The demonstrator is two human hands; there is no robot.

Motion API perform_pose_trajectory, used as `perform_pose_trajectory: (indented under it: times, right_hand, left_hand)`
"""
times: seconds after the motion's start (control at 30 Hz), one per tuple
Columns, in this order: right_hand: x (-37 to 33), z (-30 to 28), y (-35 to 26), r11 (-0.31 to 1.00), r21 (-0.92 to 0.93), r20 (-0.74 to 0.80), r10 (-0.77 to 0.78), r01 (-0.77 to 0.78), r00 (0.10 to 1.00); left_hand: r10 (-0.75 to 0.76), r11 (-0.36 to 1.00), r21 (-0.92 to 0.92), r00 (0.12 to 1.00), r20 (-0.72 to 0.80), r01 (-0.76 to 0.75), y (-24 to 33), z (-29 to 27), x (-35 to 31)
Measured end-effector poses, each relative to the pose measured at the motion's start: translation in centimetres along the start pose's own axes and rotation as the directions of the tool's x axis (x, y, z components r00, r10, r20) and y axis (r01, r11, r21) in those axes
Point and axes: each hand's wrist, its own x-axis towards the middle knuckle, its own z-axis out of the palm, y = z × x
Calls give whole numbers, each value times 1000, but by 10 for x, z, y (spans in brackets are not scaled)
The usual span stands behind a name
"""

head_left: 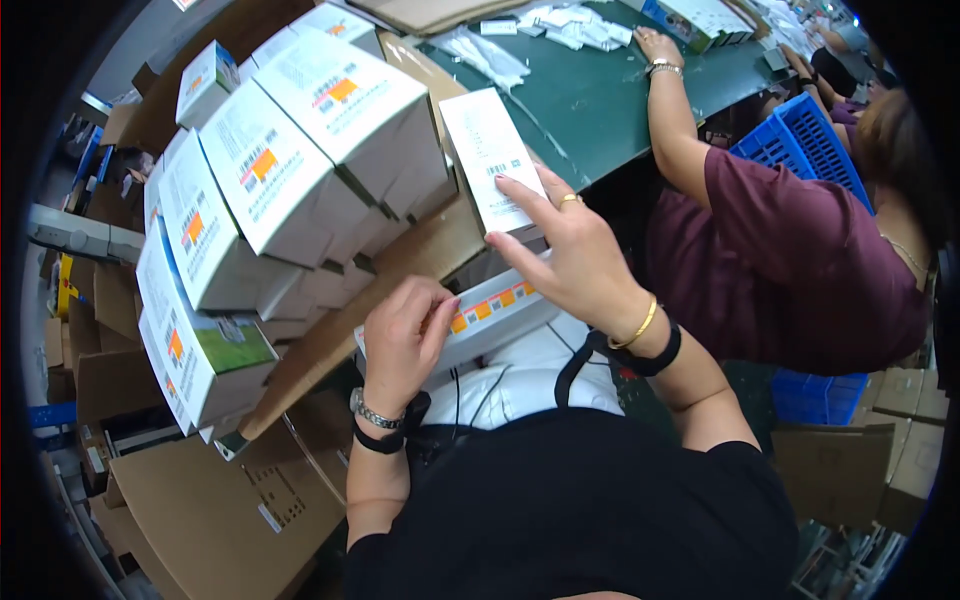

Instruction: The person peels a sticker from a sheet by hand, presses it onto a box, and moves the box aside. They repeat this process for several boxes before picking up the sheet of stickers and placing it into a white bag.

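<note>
Two bare hands, wearer in a black top [570, 500]. Left hand [405, 335]: metal-banded watch [378, 408] at the wrist, fingers curled, thumb and forefinger drawn close together at the near end of a label strip [495, 308], orange and white with square codes; whether anything is pinched between them cannot be told. Right hand [580, 250]: gold bangle [638, 325], one ring, fingers spread, forefinger laid on the face of a white box [480, 130], thumb at its lower edge, hand not closed round it. White box: single, oblong, tilted, just beyond the label strip, beside the stack. Printed cartons [270, 170]: many, white with orange patches, stacked several high to the left, a brown cardboard edge [345, 320] along their near side. To the right, one co-worker in a maroon top [780, 270], one arm stretched across a green table [575, 110]; blue plastic basket [790, 140] behind. At the table's far side, white packets [575, 25], loosely heaped.
</note>
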Motion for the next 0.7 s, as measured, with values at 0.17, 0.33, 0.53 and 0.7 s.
perform_pose_trajectory:
  times: [0.17,0.33,0.53,0.7]
  right_hand:
    - [-29,-28,-6,959,124,-57,-249,255,967]
    - [-41,-29,-31,920,308,133,-294,243,946]
    - [-44,-25,-9,941,226,192,-298,253,935]
    - [-46,-22,-11,944,221,217,-292,244,931]
  left_hand:
    - [139,989,52,990,29,-141,21,-15,-1]
    - [193,976,92,981,36,-196,35,-20,-3]
    - [123,983,145,991,-60,-113,35,-24,-5]
    - [61,986,160,998,-24,-56,30,-20,-6]
